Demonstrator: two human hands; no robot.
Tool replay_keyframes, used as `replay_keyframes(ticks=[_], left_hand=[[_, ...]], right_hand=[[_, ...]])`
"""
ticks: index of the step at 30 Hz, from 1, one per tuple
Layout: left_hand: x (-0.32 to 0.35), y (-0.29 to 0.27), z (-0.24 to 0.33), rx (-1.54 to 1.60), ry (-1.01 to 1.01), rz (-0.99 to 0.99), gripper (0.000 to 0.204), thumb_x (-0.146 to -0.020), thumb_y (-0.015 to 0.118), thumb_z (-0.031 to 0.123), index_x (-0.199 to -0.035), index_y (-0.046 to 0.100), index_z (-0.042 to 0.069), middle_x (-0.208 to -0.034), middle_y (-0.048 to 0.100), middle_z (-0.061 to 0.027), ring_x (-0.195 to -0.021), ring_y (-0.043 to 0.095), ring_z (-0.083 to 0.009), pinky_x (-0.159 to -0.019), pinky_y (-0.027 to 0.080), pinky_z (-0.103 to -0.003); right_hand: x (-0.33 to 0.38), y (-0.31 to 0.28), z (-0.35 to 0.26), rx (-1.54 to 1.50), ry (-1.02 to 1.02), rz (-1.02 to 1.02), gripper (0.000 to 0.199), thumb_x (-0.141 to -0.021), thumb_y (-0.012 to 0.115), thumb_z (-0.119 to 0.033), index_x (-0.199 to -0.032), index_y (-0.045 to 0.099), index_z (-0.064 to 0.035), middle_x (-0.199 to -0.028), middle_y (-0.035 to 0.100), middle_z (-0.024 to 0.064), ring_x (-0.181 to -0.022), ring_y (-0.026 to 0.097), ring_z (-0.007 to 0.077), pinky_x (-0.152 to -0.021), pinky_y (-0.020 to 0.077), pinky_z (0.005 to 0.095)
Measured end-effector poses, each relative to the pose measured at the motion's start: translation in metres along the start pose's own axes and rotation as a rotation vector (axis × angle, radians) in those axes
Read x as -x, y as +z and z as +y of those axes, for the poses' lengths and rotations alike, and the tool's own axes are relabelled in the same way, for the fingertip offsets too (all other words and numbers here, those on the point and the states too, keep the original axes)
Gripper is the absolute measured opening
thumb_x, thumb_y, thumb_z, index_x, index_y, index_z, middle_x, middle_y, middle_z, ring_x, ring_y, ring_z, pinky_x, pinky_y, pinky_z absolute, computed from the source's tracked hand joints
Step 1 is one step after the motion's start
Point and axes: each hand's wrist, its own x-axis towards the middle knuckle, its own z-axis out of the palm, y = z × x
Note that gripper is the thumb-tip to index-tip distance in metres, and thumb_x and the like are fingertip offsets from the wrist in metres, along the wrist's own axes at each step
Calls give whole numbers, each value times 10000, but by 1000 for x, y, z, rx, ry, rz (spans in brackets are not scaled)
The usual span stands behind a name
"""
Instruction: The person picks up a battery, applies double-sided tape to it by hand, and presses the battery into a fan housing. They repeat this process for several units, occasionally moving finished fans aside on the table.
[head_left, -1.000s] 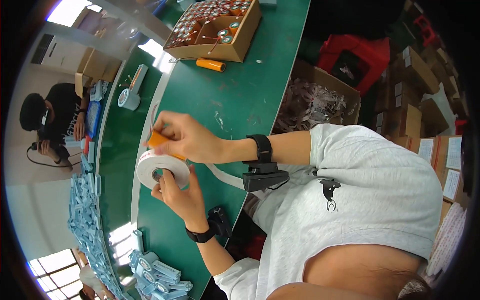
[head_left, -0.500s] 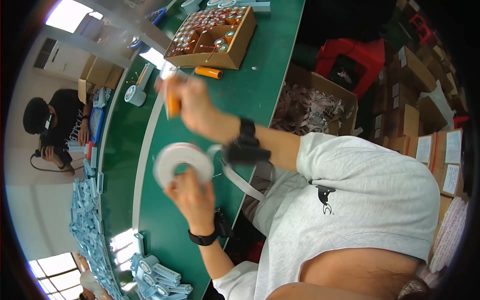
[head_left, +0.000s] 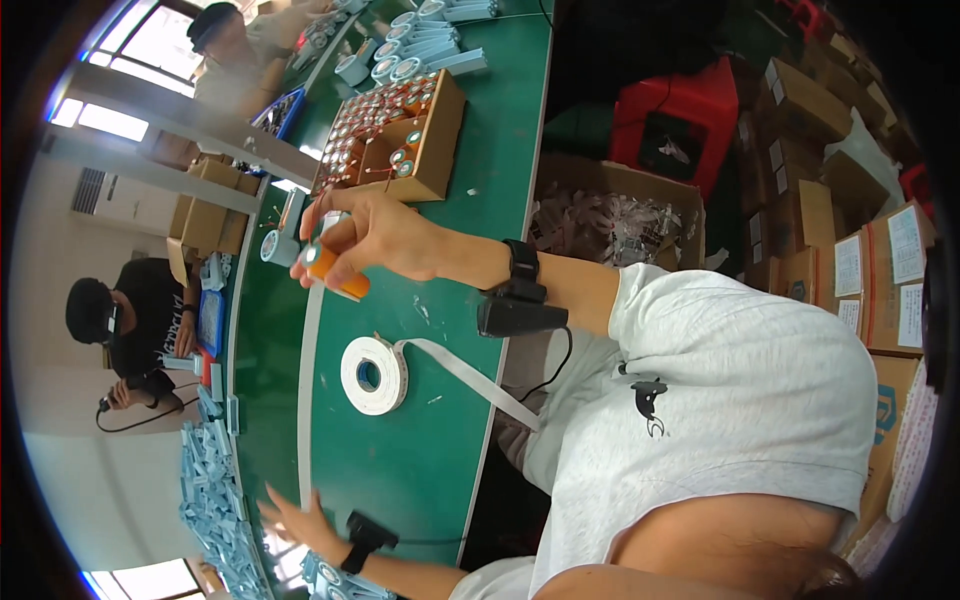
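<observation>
My right hand is closed around an orange cylindrical battery, holding it above the green table. A thin dark wire curves near the fingers. Open and holding nothing, my left hand has its fingers spread near the lower left, close to the light-blue plastic parts. Between the hands, a roll of white tape lies on the table, touched by neither. Its loose strip runs toward the table's edge beside my body.
A cardboard box of orange batteries stands toward the top, by light-blue fan-shaped housings. Many light-blue pieces are heaped at left. Two people work across the table. A carton of scrap strips and a red stool are beyond the edge.
My left hand has let go of the tape roll and moved down toward the light-blue parts. The roll now lies on the table. My right hand still holds the battery, and the view has shifted.
</observation>
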Motion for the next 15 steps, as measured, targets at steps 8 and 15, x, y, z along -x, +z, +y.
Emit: replay_keyframes(ticks=[8,15], left_hand=[[43,47,-137,331,-278,-960,808,-641,719,253,-1327,314,122,-1253,427,-219,-1199,358,-343,-1008,221,-484],[65,44,-166,152,-65,-733,620,-584,739,188,-1145,530,27,-1162,513,-181,-1105,443,-320,-955,331,-372]], right_hand=[[13,-2,1,265,8,-125,328,-635,654,134,-924,574,-1,-982,615,170,-877,611,172,-702,504,257],[16,-14,18,249,-13,-229,287,-638,634,144,-886,596,4,-973,615,158,-859,606,173,-749,506,270]])
